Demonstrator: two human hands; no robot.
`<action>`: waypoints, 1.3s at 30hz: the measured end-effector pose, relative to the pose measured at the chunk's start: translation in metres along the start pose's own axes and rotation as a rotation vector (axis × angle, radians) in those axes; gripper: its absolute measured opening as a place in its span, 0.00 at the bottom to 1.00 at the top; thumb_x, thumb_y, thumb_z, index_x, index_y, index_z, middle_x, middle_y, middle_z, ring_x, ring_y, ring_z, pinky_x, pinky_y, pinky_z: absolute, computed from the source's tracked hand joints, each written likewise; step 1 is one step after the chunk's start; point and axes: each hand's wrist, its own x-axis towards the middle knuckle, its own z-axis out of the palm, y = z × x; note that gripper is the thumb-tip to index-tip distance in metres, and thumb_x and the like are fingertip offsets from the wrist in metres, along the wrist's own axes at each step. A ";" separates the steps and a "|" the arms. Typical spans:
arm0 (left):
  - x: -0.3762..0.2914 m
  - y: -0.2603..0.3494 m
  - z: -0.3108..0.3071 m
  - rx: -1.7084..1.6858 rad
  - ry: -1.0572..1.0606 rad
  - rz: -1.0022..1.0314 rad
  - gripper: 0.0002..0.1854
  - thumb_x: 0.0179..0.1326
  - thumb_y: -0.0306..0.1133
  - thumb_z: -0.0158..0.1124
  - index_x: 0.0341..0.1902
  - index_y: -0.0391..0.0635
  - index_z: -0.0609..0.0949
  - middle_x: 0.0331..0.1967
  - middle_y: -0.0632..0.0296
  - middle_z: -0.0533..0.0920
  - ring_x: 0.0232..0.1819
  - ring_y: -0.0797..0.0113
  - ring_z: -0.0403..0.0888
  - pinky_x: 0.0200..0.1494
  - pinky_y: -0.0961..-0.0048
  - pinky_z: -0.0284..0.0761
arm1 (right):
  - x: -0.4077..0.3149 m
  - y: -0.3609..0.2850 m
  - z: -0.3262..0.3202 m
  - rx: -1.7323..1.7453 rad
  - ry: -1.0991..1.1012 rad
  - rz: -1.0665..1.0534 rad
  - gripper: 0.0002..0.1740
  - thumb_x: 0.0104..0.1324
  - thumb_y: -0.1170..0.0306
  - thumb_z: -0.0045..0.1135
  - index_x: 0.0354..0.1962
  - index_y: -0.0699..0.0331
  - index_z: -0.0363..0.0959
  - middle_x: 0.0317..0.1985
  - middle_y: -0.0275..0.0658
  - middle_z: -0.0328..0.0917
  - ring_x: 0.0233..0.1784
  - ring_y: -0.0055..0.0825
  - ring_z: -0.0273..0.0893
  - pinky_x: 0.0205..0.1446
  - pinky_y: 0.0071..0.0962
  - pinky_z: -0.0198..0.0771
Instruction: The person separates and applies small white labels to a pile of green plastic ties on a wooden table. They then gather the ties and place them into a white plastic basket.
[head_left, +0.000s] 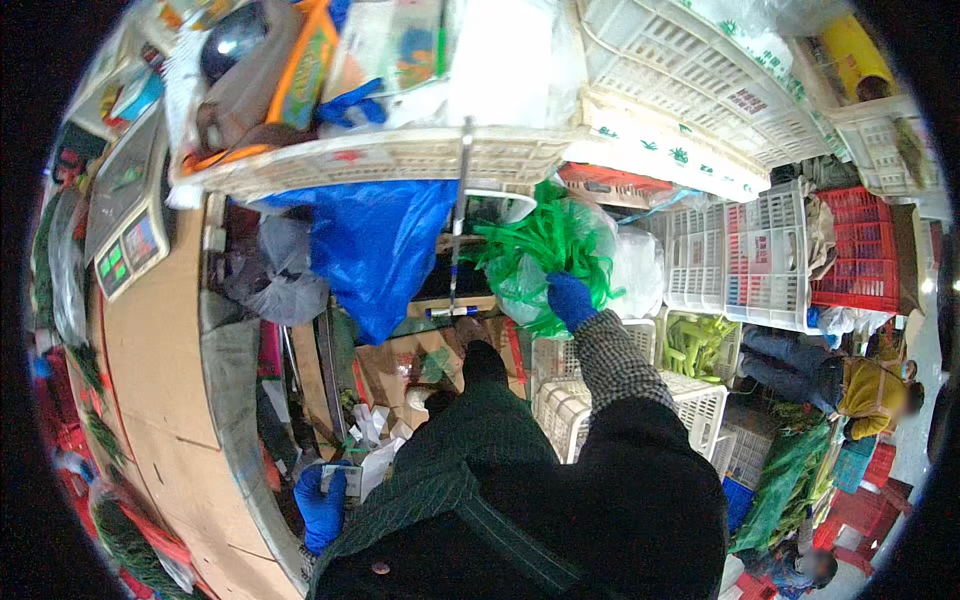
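My left hand (321, 510), in a blue glove, is at the lower left near my body. It holds a small pale rectangular item (349, 480), perhaps paper or a card, between thumb and fingers. My right hand (571, 301), also blue-gloved, reaches forward to a bunch of green plastic strips (559, 244), which look like bag handles. Its fingertips are hidden against the bunch, so whether they grip it cannot be told. Clear plastic (521, 289) shows around the strips. Crumpled white paper (379, 442) lies beside my left hand.
Blue plastic sheeting (375, 247) hangs below a white crate (375, 161). A digital scale (127, 255) stands by a cardboard-covered counter (154, 360) on the left. White crates (694, 259), a red crate (855, 247) and green vegetables (696, 345) are at right. A person in yellow (870, 390) stands farther off.
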 end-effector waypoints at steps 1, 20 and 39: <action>0.005 0.005 0.011 0.020 -0.019 -0.014 0.06 0.53 0.24 0.61 0.36 0.40 0.79 0.31 0.61 0.81 0.32 0.74 0.76 0.37 0.76 0.72 | 0.014 -0.003 0.002 -0.060 -0.034 -0.037 0.13 0.50 0.70 0.49 0.35 0.62 0.73 0.33 0.48 0.74 0.36 0.48 0.72 0.39 0.43 0.68; 0.068 0.078 0.145 0.221 -0.215 -0.076 0.06 0.54 0.23 0.59 0.36 0.40 0.79 0.29 0.62 0.80 0.30 0.74 0.78 0.34 0.76 0.74 | 0.066 0.017 -0.028 0.176 -0.017 0.081 0.26 0.55 0.57 0.53 0.49 0.62 0.68 0.42 0.51 0.73 0.44 0.46 0.72 0.48 0.41 0.67; 0.082 0.047 0.150 0.242 -0.300 -0.165 0.06 0.53 0.25 0.60 0.35 0.38 0.80 0.29 0.59 0.80 0.31 0.71 0.77 0.36 0.75 0.72 | 0.075 0.012 -0.002 0.239 0.149 0.026 0.25 0.52 0.63 0.55 0.48 0.64 0.68 0.44 0.55 0.70 0.46 0.53 0.67 0.52 0.44 0.62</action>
